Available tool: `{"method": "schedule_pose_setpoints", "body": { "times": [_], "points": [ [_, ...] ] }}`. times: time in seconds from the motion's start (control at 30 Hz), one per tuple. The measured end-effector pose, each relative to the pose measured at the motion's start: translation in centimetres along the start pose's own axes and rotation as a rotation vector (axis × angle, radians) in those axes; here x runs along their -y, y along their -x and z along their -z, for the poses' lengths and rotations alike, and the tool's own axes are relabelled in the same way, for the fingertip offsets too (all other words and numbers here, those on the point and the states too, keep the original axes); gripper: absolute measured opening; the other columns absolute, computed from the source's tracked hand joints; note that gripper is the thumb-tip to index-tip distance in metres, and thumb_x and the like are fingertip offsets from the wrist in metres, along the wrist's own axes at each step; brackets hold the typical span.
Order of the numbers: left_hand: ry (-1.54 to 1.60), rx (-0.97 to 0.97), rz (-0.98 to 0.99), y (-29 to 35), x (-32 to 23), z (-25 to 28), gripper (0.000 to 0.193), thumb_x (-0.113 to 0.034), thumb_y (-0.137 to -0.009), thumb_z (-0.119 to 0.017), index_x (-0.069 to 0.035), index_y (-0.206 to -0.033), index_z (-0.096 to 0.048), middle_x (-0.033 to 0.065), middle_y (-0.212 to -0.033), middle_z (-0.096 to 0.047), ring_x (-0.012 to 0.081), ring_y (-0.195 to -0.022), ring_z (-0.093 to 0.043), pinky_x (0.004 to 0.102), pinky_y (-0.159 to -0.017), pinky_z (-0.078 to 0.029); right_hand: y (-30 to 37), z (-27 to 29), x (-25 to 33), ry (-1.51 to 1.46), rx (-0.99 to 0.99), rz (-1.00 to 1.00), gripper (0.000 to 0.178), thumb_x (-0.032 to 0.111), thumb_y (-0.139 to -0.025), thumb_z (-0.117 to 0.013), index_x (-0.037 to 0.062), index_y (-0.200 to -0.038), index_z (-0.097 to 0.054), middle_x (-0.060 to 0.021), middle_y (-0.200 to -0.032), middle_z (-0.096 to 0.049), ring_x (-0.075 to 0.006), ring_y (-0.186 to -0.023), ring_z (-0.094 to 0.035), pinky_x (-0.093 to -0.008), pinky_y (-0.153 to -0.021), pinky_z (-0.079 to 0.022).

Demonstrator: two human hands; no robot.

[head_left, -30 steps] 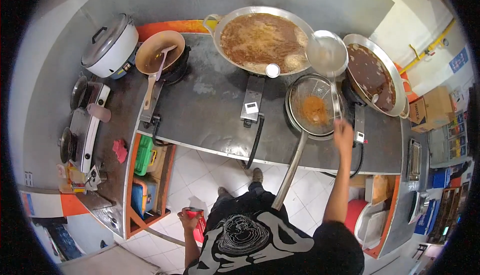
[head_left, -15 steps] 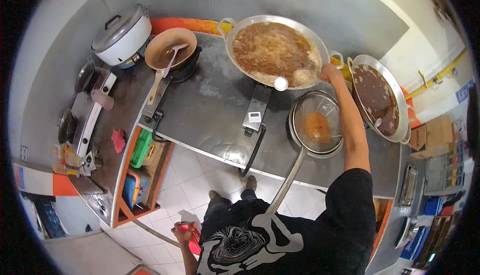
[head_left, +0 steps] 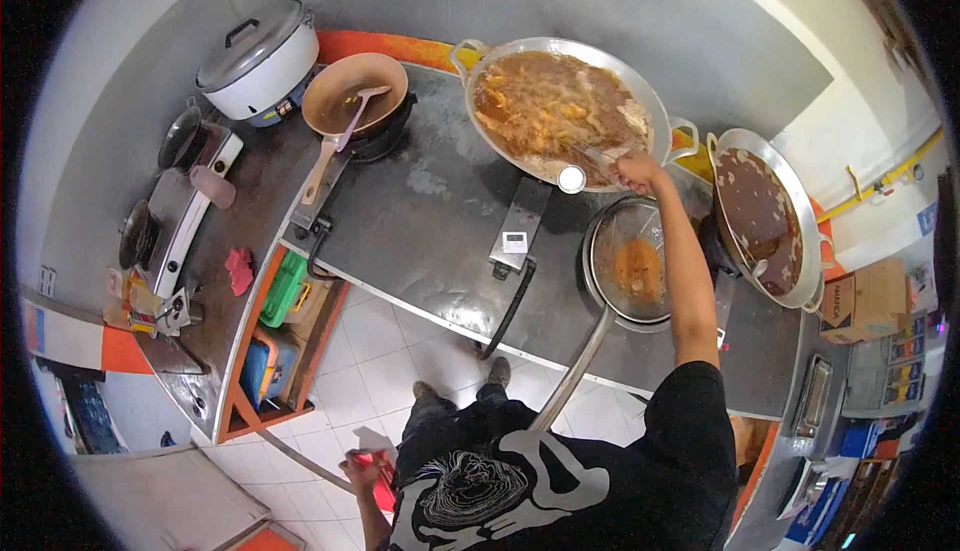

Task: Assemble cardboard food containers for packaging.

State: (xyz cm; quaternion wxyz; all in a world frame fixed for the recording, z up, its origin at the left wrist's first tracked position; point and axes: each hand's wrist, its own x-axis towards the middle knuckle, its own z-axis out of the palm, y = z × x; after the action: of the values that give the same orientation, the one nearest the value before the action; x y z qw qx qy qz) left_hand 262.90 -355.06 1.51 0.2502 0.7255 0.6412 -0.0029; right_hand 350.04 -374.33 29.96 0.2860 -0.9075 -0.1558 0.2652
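Note:
Over the near right part of a big wok (head_left: 655, 101) of bubbling oil, my right hand (head_left: 638, 171) is closed on a metal utensil (head_left: 603, 159) whose end dips toward the oil; its exact kind is hard to make out. Golden-brown fried pieces (head_left: 545, 111) float in the bubbles. A round white dial (head_left: 571, 180) sits at the wok's near rim. Below my right forearm, a long-handled strainer (head_left: 610, 226) with orange crumbs rests over a round pot. Low beside my body, my left hand (head_left: 362, 471) is wrapped around a red object (head_left: 384, 486), partly hidden by my shirt.
A second wok (head_left: 735, 141) of dark oil stands right, with a cardboard box (head_left: 865, 301) beyond it. At left are a tan pan (head_left: 335, 76) with a pink-handled spatula, a rice cooker (head_left: 265, 61) and a two-burner stove (head_left: 185, 221). A small timer (head_left: 514, 242) sits near the front.
My right hand has moved inward from the wok's right handle to over its near right edge. Fried pieces now show plainly at the oil's surface. My left hand keeps the red object.

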Motion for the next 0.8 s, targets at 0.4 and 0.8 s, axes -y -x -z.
{"method": "schedule_pose_setpoints", "body": {
  "times": [0.4,0.8],
  "points": [
    [0.131,-0.044,-0.080,0.8,-2.1,0.0,0.073,-0.034,-0.054,-0.087,-0.011,-0.114,-0.051,0.0230,-0.107,-0.046,0.0401,-0.097,-0.053,0.0504,-0.085,-0.046,-2.1,-1.3,0.7,-0.102,-0.158,0.086,0.033,0.033,-0.082,-0.070,0.0038,-0.068,-0.063,-0.0034,-0.051,-0.052,-0.0156,-0.037,-0.045,-0.0321,-0.035,-0.032],
    [-0.025,-0.012,0.040,2.6,2.4,-1.1,0.066,-0.045,-0.069,-0.082,-0.016,-0.119,-0.050,0.0208,-0.111,-0.050,0.0381,-0.095,-0.058,0.0500,-0.080,-0.049,-1.1,0.0,-0.8,-0.053,-0.214,0.195,0.039,0.035,-0.082,-0.071,0.0002,-0.065,-0.064,-0.0079,-0.052,-0.055,-0.0170,-0.044,-0.052,-0.0346,-0.044,-0.041]
  ]
}}
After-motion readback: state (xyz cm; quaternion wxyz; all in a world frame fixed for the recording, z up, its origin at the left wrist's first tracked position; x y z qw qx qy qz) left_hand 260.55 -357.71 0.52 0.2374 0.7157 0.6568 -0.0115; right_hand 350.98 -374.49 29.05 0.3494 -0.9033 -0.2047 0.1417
